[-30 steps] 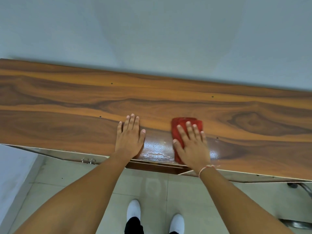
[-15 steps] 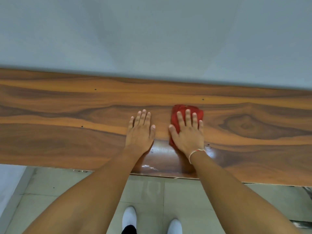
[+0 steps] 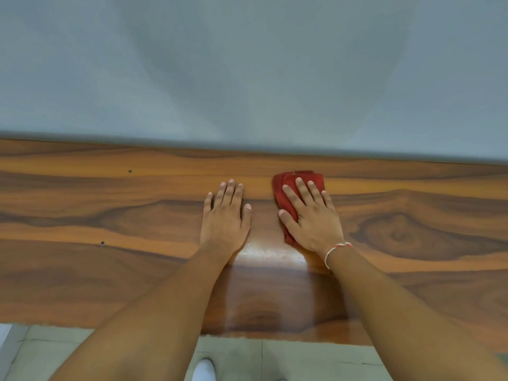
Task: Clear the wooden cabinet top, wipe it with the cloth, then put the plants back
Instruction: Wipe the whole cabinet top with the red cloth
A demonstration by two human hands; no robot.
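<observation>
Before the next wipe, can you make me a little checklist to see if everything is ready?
1. Right hand flat on the red cloth: ok.
2. Cloth lying on the wooden cabinet top: ok.
3. Left hand flat on the wood beside the cloth, not on it: ok.
4. Visible part of the top free of plants: ok.
5. Room to wipe up to the wall: ok.
6. Where the plants wait: cannot tell, none in view.

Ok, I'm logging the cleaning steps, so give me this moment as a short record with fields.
surface: long wooden cabinet top against a grey wall
cloth: folded red cloth lying flat on the wood
right hand: flat on the cloth, fingers straight
left hand: flat on bare wood beside it
plants: none in view
sheen: glossy patch between the forearms
</observation>
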